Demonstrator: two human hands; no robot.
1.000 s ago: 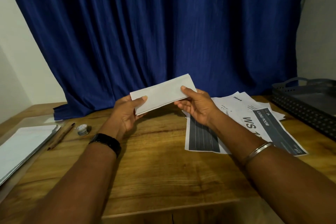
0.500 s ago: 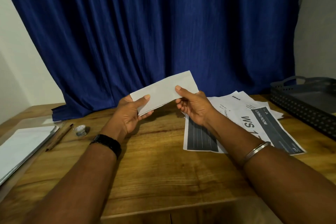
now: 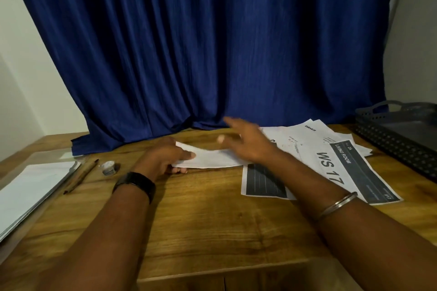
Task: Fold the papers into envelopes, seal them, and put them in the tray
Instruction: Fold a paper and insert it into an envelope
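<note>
**Envelope held low near the table's back edge, right hand spread above it**

The left hand pinches the left end of the envelope, thumb on top and fingers curled beneath. The envelope lies nearly flat, low over the table, in the middle toward the back edge. The right hand hangs over the envelope's right end with fingers straight and spread, holding nothing. It is smeared with blur, so whether the palm touches the paper cannot be told.

The widest bare wood runs between the two forearms, from the envelope to the front edge. Right of the envelope, printed sheets fan toward the back right corner, and the right forearm crosses over them. The tray sits at the right edge, beyond the sheets and apart from them.

Along the left edge lies a stack of white sheets, with a pencil beside it and a small roll of tape next to that, well apart from the left hand.

The frame cuts off the tray on the right and the stack on the left. The curtain drapes onto the back edge and hides it. The envelope's right end is hidden under the right hand, and its flap cannot be made out.
</note>
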